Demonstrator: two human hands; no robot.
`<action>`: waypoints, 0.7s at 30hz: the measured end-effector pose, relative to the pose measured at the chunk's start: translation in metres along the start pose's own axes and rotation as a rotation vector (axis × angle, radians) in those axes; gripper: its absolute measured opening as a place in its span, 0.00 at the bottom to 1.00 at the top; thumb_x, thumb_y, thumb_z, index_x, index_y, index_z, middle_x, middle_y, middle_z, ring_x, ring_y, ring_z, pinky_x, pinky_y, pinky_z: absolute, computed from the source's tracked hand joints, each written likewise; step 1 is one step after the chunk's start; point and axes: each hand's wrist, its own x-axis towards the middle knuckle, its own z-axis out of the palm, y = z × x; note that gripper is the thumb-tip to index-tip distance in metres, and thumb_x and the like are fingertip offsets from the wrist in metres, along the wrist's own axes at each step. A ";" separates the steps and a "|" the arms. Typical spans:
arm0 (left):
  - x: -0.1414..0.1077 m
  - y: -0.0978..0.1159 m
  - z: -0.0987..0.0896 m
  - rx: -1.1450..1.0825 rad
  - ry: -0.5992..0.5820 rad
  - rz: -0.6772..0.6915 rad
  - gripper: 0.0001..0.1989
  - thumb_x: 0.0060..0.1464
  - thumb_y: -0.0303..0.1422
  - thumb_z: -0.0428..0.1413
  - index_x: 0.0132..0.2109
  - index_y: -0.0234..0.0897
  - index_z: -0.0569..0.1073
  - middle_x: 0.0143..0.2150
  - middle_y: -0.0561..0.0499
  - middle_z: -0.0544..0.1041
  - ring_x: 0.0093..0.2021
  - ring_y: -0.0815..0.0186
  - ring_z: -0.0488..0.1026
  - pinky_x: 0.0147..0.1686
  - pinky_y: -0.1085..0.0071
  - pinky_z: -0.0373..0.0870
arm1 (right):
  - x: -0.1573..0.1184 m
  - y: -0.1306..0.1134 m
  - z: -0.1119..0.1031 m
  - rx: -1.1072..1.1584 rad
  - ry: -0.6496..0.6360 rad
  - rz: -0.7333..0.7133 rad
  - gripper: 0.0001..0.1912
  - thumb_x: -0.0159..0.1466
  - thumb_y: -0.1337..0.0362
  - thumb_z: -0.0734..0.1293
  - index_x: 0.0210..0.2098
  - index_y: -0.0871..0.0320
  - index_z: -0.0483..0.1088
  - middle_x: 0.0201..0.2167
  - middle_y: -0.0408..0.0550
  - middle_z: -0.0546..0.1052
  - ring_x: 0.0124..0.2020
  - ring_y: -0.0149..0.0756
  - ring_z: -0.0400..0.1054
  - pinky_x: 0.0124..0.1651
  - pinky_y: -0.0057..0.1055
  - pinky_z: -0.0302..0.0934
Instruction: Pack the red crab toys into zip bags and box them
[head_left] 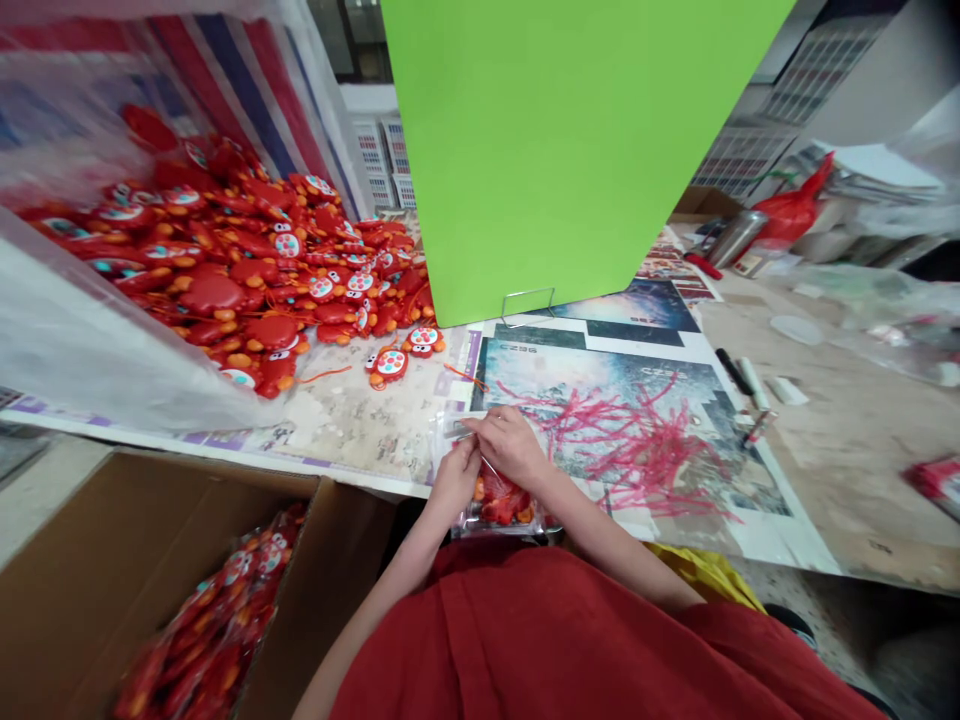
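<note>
A clear plastic bag (504,500) with red and orange toys inside lies at the table's front edge, close to my body. My left hand (456,478) is closed on the bag's upper left part. My right hand (511,445) pinches the top of the bag, its fingertips touching those of my left hand. Just beyond my hands, two red toys with white, dotted discs (388,366) lie apart from the heap. Pink strings (645,440) are spread on a dark printed sheet to the right of my hands.
A big heap of red toys (225,280) spills from a striped bag at the left. An upright green board (577,150) stands behind the table. A cardboard box (90,560) with bagged toys is at the lower left. Markers (752,384) and a metal cup (739,238) are on the right.
</note>
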 end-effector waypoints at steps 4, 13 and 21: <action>0.003 -0.010 0.003 -0.192 -0.016 -0.038 0.16 0.57 0.38 0.53 0.50 0.38 0.75 0.47 0.45 0.79 0.49 0.58 0.75 0.52 0.61 0.69 | -0.001 0.020 -0.003 0.138 0.173 0.180 0.14 0.58 0.72 0.64 0.42 0.56 0.71 0.32 0.48 0.77 0.39 0.42 0.67 0.46 0.41 0.61; 0.010 -0.041 -0.003 -0.523 0.059 -0.290 0.20 0.50 0.43 0.60 0.46 0.36 0.72 0.45 0.43 0.80 0.43 0.59 0.77 0.31 0.71 0.71 | -0.031 0.150 -0.065 0.412 0.980 0.805 0.11 0.51 0.65 0.62 0.36 0.57 0.63 0.24 0.40 0.70 0.28 0.34 0.69 0.38 0.33 0.63; 0.008 -0.037 -0.006 -0.449 0.062 -0.196 0.21 0.49 0.45 0.60 0.45 0.34 0.75 0.40 0.46 0.80 0.39 0.62 0.76 0.40 0.68 0.71 | -0.059 0.143 -0.072 -0.157 0.255 0.655 0.17 0.53 0.69 0.64 0.42 0.57 0.75 0.44 0.56 0.76 0.48 0.49 0.68 0.53 0.48 0.59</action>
